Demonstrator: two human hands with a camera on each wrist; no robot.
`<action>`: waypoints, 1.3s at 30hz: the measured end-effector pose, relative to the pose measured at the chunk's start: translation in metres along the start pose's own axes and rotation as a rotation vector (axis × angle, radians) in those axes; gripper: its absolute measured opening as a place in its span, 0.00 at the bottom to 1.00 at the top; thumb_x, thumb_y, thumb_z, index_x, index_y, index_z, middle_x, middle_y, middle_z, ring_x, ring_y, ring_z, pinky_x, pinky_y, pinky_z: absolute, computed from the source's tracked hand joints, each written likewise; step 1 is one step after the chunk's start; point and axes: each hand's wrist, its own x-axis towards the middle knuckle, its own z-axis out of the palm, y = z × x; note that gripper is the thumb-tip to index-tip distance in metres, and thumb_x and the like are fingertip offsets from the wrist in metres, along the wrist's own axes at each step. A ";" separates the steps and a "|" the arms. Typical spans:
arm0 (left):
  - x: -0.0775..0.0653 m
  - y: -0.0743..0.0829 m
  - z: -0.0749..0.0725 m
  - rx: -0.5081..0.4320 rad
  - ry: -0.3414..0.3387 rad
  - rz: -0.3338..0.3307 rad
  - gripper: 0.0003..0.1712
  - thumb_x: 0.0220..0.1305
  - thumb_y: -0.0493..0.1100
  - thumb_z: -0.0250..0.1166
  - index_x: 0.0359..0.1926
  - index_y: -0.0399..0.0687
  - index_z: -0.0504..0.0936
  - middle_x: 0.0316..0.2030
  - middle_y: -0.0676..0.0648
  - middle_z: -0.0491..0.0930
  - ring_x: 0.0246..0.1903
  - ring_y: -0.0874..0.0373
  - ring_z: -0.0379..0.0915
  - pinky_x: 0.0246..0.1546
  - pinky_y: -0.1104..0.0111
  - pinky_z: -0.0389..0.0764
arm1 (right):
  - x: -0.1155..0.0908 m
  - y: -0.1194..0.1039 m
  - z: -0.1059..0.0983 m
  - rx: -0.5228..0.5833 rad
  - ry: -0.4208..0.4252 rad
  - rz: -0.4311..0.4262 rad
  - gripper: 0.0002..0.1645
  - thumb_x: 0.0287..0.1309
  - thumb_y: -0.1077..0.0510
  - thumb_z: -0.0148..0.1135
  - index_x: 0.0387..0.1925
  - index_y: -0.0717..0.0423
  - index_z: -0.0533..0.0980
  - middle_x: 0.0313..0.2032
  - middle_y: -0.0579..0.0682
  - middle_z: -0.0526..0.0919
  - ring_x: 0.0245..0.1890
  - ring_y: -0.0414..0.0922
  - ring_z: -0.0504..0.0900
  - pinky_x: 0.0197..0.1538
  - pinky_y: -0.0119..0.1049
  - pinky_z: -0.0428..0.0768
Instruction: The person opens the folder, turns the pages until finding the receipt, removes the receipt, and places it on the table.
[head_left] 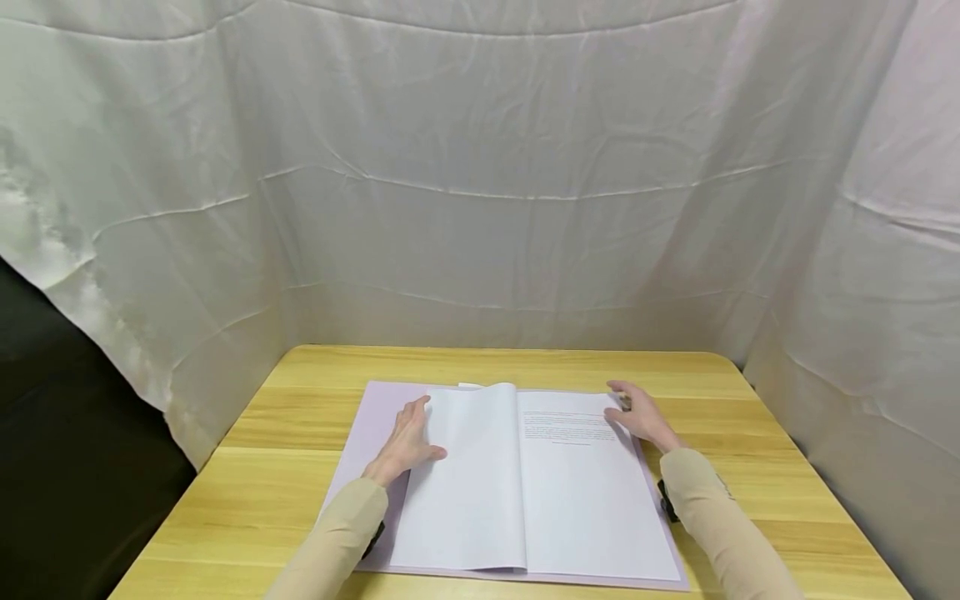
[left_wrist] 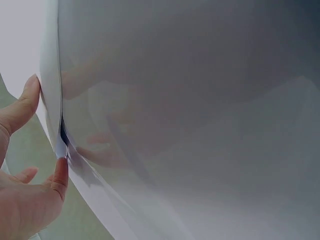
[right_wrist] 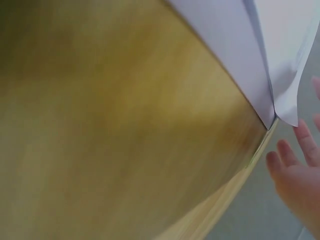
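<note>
A lilac folder [head_left: 386, 410] lies open, bearing white sheets. At the left page [head_left: 465, 483], my left hand [head_left: 405, 442] rests along the outer edge, thumb spread over the paper. In the left wrist view that hand [left_wrist: 27, 202] has its fingertips right at the edge of a glossy sheet [left_wrist: 210, 150], which mirrors a hand. My right hand [head_left: 640, 417] is at the upper outer corner of the right page [head_left: 592, 508], which carries a few printed lines. Thumb and fingers stand apart there. The right wrist view shows a curled-up page corner [right_wrist: 287, 107] at the fingertips of that hand [right_wrist: 300, 182].
The folder lies on a wooden table [head_left: 255, 475] with rounded far corners. Pale grey cloth [head_left: 480, 233] hangs behind it and on both sides. A dark area [head_left: 67, 450] shows at the lower left. A small white tab [head_left: 468, 385] sticks out past the folder's top edge.
</note>
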 end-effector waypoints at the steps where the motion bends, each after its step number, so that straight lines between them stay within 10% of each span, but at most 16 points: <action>1: 0.000 0.000 0.000 0.003 0.000 0.002 0.59 0.45 0.38 0.81 0.73 0.31 0.56 0.67 0.27 0.63 0.65 0.32 0.62 0.67 0.42 0.70 | 0.000 0.000 0.000 -0.007 0.013 -0.001 0.37 0.63 0.63 0.62 0.70 0.68 0.63 0.67 0.73 0.67 0.68 0.72 0.65 0.71 0.67 0.64; 10: 0.000 0.000 0.002 0.024 0.001 0.013 0.58 0.45 0.38 0.81 0.72 0.30 0.58 0.66 0.27 0.65 0.65 0.32 0.62 0.68 0.42 0.70 | 0.000 -0.003 0.001 0.021 0.090 0.039 0.36 0.62 0.65 0.61 0.70 0.68 0.63 0.59 0.73 0.75 0.61 0.68 0.73 0.67 0.65 0.70; 15: 0.001 -0.001 0.003 0.015 -0.002 0.022 0.56 0.46 0.38 0.81 0.72 0.31 0.58 0.67 0.27 0.65 0.65 0.33 0.62 0.68 0.43 0.69 | -0.001 -0.005 0.000 0.046 0.118 0.096 0.37 0.61 0.65 0.61 0.70 0.69 0.62 0.45 0.67 0.82 0.44 0.57 0.79 0.50 0.46 0.78; 21: 0.000 -0.002 0.003 0.014 -0.001 0.033 0.56 0.47 0.38 0.81 0.72 0.30 0.59 0.66 0.27 0.66 0.65 0.33 0.62 0.68 0.43 0.68 | -0.002 -0.002 0.000 0.004 0.146 0.097 0.15 0.64 0.62 0.63 0.46 0.70 0.78 0.32 0.57 0.79 0.31 0.46 0.72 0.32 0.31 0.69; 29: 0.000 -0.003 0.003 0.004 -0.016 0.036 0.56 0.47 0.39 0.81 0.72 0.31 0.58 0.66 0.27 0.66 0.64 0.33 0.62 0.68 0.42 0.68 | -0.003 -0.001 -0.002 -0.038 0.162 0.080 0.15 0.67 0.56 0.61 0.30 0.64 0.74 0.24 0.51 0.72 0.25 0.44 0.67 0.29 0.32 0.64; 39: 0.000 -0.004 0.002 -0.012 -0.029 0.051 0.56 0.48 0.40 0.80 0.73 0.31 0.58 0.66 0.27 0.66 0.66 0.32 0.60 0.69 0.41 0.66 | -0.004 -0.001 -0.004 -0.003 0.105 0.139 0.20 0.69 0.49 0.60 0.35 0.64 0.72 0.27 0.52 0.75 0.26 0.43 0.69 0.29 0.32 0.65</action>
